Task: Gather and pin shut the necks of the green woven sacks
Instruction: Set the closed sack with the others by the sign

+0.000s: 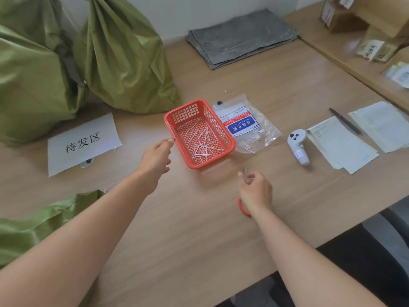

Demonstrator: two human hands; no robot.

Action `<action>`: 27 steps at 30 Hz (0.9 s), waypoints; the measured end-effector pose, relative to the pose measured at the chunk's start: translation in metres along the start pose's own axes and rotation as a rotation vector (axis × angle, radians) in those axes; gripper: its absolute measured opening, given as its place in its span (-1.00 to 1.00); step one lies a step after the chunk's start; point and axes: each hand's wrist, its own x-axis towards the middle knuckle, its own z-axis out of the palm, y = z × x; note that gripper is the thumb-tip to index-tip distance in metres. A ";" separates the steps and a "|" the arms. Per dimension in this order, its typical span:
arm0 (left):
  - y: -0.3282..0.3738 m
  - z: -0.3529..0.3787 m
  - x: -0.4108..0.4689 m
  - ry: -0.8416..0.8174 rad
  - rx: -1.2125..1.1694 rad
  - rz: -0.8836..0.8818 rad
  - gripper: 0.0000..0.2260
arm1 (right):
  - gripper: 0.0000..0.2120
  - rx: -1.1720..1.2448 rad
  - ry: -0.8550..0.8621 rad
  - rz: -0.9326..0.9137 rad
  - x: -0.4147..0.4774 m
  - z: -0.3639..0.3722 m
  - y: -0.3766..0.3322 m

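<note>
Two full green woven sacks stand at the back left, one behind a red plastic basket, the other at the left edge. Part of a third green sack lies at the lower left under my left forearm. The basket holds several short white cable-tie pieces. My left hand reaches toward the basket's left rim, fingertips pinched together, with nothing visible in them. My right hand hovers over the table in front of the basket, closed on scissors with a red handle, blade tip pointing up.
A clear bag of nylon cable ties lies right of the basket. A white handheld controller, paper sheets and a black pen sit further right. A white sign lies left, grey folded felt at the back, cardboard boxes far right.
</note>
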 end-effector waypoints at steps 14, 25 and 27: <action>0.041 -0.141 -0.125 0.160 -0.161 0.286 -0.72 | -0.64 0.318 -0.225 -0.584 -0.152 -0.006 -0.181; 0.003 -0.358 -0.235 0.376 -0.289 0.488 -0.73 | -0.68 0.256 -0.391 -0.956 -0.353 0.071 -0.299; -0.007 -0.393 -0.251 0.365 -0.332 0.497 -0.78 | -0.61 0.243 -0.408 -0.948 -0.386 0.089 -0.310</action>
